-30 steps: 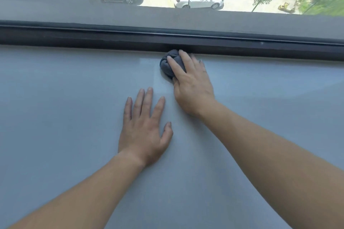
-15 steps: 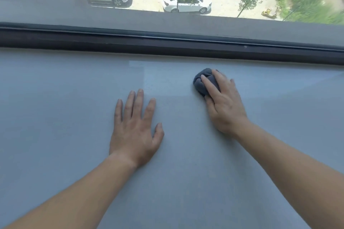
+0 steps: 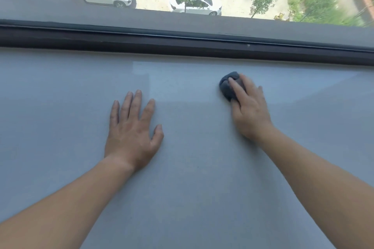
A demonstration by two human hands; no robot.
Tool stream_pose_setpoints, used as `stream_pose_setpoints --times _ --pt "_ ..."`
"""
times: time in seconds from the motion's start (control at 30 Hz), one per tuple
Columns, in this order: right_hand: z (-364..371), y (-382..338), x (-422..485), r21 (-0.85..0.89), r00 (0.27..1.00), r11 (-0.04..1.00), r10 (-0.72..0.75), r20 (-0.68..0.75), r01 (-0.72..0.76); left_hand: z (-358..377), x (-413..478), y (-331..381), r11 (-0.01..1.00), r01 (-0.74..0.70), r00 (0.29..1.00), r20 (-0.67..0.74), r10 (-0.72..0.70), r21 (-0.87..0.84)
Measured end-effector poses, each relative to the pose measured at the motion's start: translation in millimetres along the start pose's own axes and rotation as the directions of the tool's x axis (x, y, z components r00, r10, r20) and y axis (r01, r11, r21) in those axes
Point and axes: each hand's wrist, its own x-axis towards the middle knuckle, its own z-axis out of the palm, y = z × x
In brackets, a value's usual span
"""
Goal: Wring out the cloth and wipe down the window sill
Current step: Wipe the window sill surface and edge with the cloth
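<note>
Wiping step: our right hand [image 3: 251,111] clutched balled dark-grey cloth [image 3: 226,89] on pale grey window sill [image 3: 192,198]; left hand [image 3: 131,133] lay flat, fingers spread. Next likely needed steady sideways pressure.

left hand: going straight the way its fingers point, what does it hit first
Only bare grey window sill ahead, then probably the dark window frame rail; the balled grey cloth lies aside.
</note>
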Motion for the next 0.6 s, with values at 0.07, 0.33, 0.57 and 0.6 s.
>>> stream_pose_setpoints --times 0.07,0.33,0.57,0.6 --pt "-4 7 14 0.065 0.964 0.967 0.250 -0.087 -0.245 3 1 -1 1.000 0.004 1.000 -0.007 -0.004 0.006" --pt "18 -19 -77 -0.001 0.945 0.956 -0.292 0.146 0.295 3 1 -1 0.999 0.018 0.999 0.038 -0.020 0.034" --pt "6 1 -44 0.029 0.979 0.982 0.188 -0.083 -0.186 -3 -26 24 0.980 0.092 0.994 -0.036 -0.099 -0.174" --pt "12 -9 -59 0.029 0.988 0.991 0.134 -0.075 -0.132 0 -42 34 0.968 0.084 0.993 -0.065 -0.102 -0.235"
